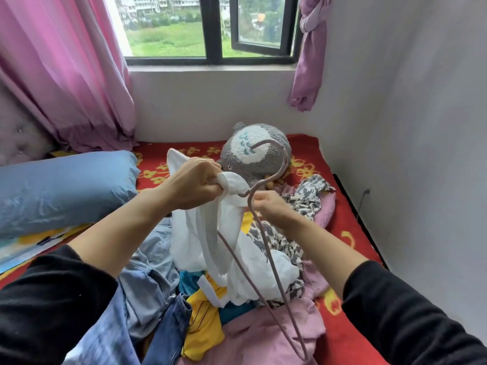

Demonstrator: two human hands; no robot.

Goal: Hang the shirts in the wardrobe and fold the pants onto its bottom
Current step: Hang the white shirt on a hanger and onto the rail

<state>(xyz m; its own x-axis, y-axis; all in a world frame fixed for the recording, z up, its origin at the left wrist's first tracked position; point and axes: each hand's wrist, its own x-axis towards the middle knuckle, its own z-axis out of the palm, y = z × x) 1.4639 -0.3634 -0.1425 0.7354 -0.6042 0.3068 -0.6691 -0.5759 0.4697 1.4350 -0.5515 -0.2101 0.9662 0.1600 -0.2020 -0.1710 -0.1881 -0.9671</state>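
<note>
White shirt (229, 222), hanger (276, 275) partly behind its fabric

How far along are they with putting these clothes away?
Barely started. Done: nothing visible; no wardrobe is in view and no garment hangs anywhere. In hand: the left hand grips a white top while the right hand holds a hanger at its opening. Left: jeans, a pink garment and a patterned piece lie heaped on the bed.
</note>
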